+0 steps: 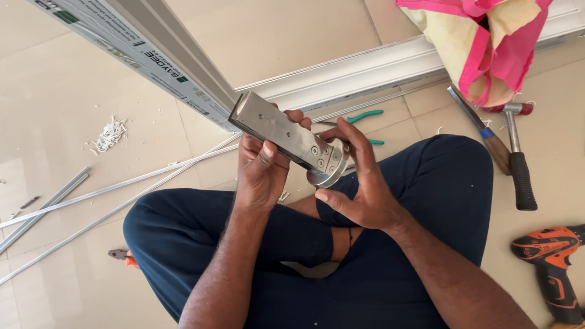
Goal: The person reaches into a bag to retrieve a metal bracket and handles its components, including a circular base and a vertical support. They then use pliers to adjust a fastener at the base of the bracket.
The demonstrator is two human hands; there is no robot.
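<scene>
Two hands hold a metal bracket (pixel 286 137): left hand (pixel 262 167) wrapped round its bar; right hand (pixel 356 180), at 4 o'clock, fingers curled against the round base; likely stiff, heavy, slippery.

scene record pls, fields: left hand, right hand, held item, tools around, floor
left hand: left hand wrapped around the metal bracket
right hand: right hand, fingers on the bracket's round end
held item: rectangular steel-coloured body, screws near a circular base, held tilted above the lap
tools around: hammer and chisel to the right; orange drill lower right; teal-handled pliers behind the hands
floor: thin metal rods, white shavings, white frame profile
</scene>
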